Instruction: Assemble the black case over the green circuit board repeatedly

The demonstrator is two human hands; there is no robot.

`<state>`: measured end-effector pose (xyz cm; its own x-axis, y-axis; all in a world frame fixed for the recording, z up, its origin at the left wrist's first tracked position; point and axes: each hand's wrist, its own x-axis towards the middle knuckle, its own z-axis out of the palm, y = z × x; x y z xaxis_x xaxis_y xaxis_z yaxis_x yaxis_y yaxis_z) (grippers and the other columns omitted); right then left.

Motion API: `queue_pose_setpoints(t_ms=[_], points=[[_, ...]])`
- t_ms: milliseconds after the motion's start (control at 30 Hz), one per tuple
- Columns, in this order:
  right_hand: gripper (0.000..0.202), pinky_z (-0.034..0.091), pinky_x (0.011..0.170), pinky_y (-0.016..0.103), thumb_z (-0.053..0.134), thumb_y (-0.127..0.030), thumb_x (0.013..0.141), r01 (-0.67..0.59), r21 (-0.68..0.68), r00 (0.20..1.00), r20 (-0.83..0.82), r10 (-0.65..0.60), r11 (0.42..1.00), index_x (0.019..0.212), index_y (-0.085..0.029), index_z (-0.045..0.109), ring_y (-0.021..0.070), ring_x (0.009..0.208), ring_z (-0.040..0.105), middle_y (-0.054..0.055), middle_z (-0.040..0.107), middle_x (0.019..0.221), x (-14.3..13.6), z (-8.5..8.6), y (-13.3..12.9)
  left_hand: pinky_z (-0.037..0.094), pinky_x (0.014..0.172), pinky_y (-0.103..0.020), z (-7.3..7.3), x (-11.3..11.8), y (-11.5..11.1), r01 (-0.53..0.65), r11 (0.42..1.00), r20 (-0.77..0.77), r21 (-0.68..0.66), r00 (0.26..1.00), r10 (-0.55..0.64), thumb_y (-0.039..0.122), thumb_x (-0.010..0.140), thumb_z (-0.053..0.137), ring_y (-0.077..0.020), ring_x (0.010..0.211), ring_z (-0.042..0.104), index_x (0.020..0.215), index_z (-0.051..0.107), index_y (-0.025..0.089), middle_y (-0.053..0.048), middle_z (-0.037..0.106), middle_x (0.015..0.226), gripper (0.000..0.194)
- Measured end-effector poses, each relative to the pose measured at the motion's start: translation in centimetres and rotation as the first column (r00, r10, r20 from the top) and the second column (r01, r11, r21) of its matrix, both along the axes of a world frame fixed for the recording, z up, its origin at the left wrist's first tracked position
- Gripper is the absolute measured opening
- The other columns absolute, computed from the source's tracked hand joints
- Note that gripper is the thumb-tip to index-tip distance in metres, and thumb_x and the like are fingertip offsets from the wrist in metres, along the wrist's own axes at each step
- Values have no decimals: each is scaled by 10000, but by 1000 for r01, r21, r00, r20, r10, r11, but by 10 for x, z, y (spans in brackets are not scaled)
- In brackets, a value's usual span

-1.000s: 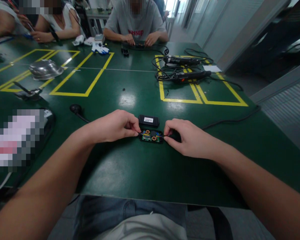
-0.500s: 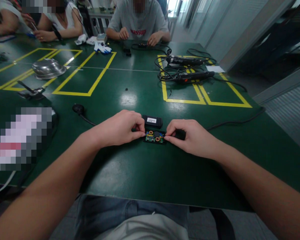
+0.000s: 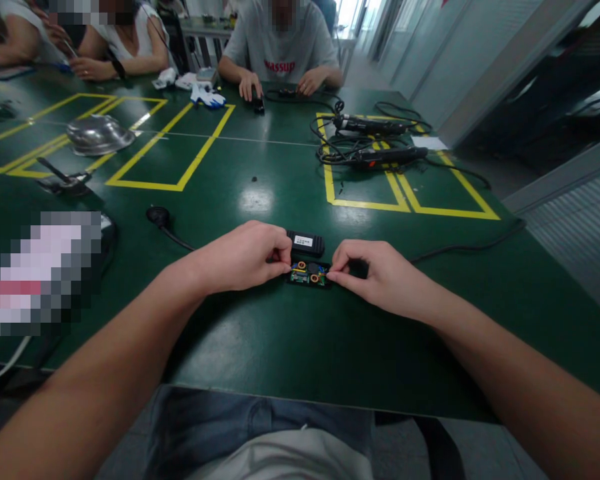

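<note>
A small circuit board in a black casing half (image 3: 309, 274), with copper-coloured rings and coloured wires, lies on the green table (image 3: 260, 347) in front of me. My left hand (image 3: 260, 257) pinches at its left end, thumb and forefinger together. At the right end, my right hand (image 3: 375, 270) pinches in the same way. Whatever sits between the fingertips is too small to make out. Just behind the board rests a black ribbed cover (image 3: 307, 244) with a white label. Black cables run off on both sides behind my hands.
A black plug (image 3: 158, 216) lies left of my left hand. Two black corded tools (image 3: 375, 125) sit at the back right, a metal bowl (image 3: 100, 135) and a clamp-like tool (image 3: 65, 180) at the left. Gloves (image 3: 207, 96) and several people are across the table.
Across the table, a person's hand has come down onto a small black object. My own hands keep nearly the same pinch at the board; the view has shifted slightly.
</note>
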<state>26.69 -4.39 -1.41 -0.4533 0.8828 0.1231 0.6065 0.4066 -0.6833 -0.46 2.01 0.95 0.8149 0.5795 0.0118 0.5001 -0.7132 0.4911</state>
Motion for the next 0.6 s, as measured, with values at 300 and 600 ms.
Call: queue_pose_setpoints(t_ms=[300, 600], points=[[47, 468, 744, 368, 684, -207, 951, -125, 321, 982, 177, 70, 939, 910, -224, 666, 222, 757, 674, 52, 749, 865, 2, -7, -1, 478, 1170, -521, -20, 6, 7, -211, 954, 154, 214, 971, 180, 237, 976, 712, -303, 1267, 640, 1165, 783, 184, -107, 754, 1359, 208], [39, 455, 703, 372, 632, -226, 958, -113, 374, 983, 180, 48, 921, 923, -235, 616, 211, 703, 626, 49, 720, 851, -1, -9, -2, 528, 1108, -469, -17, 7, 7, -239, 962, 29, 128, 971, 238, 284, 994, 721, -300, 1221, 693, 1365, 772, 213, -90, 825, 1276, 381]])
